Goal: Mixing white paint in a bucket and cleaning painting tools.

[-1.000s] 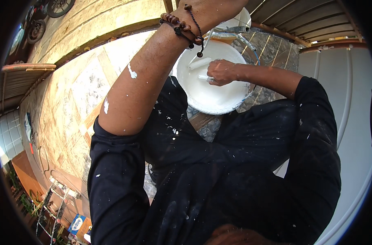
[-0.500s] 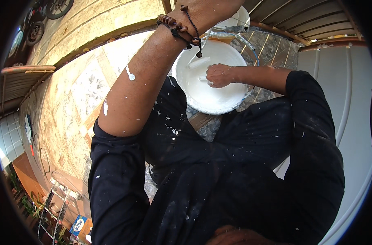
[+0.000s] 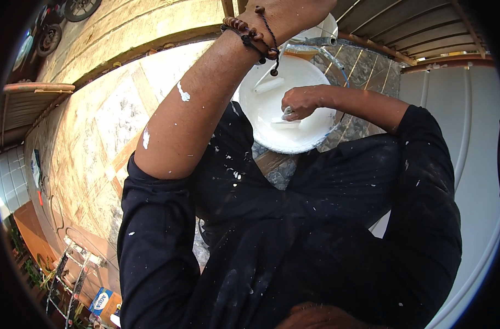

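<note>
The person is up high, looking straight down past a dark, paint-flecked shirt point(image 3: 294, 219) at a white bucket of paint point(image 3: 272, 129) that hangs or sits just in front of the chest, over the patterned tile floor point(image 3: 102, 126) far below.

The right hand point(image 3: 304, 102) is down inside the bucket, near its right wall, with the fingers curled closed around a small paint-coated tool point(image 3: 283, 119). It looks like the handle of a brush or scraper, though the white paint hides its shape, so I cannot say which. Its working end lies in the paint toward the middle of the bucket. A second white-coated stick or roller piece point(image 3: 269, 85) rests against the bucket's far inner wall, untouched.

The left hand point(image 3: 294, 11) is raised to the top edge of the view, the wrist wearing a beaded bracelet point(image 3: 250, 33). It seems to be gripping something overhead, but the fingers are cut off from sight, so I cannot tell how tightly or on what.

To my eye this is the loading step: the tool is being dipped or worked through the paint. The next move calls for lifting it clear without dripping, likely wiping the excess on the bucket's rim, while the raised arm holds the body steady.
</note>
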Available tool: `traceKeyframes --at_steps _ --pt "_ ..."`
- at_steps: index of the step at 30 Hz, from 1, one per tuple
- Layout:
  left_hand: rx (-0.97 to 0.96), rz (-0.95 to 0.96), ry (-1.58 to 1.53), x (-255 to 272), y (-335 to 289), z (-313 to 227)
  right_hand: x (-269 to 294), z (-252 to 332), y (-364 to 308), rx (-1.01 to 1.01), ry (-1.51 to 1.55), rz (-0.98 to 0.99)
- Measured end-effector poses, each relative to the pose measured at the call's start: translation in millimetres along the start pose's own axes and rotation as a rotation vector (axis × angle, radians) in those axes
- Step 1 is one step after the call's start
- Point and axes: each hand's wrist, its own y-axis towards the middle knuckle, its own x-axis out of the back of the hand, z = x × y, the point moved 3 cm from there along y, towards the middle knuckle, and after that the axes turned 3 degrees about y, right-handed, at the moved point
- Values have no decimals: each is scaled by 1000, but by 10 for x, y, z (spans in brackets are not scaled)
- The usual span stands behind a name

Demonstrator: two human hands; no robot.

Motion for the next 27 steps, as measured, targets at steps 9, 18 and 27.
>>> traceKeyframes --at_steps 9,18,27 --pt "3 25 22 -106 6 19 260 91 -39 -101 169 28" --pt "-1 36 1 -180 36 9 29 51 -4 -221 151 -138" --pt "-50 -15 36 -91 0 83 125 -166 75 -180 -146 -206"
